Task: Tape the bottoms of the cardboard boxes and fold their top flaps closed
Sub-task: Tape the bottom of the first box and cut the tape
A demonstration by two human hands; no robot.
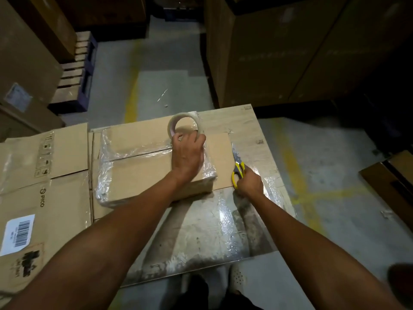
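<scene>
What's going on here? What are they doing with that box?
Someone is taping up a cardboard box on a wooden table. Their left hand holds a roll of clear tape standing on the box, which has shiny tape along its seam and edges. Their right hand grips yellow scissors beside the box, probably to cut the tape. Flattened boxes lie to the left.

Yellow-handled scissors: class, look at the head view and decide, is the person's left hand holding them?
No, the right hand grips the yellow-handled scissors, while the left hand holds the tape roll on the cardboard box.
</scene>
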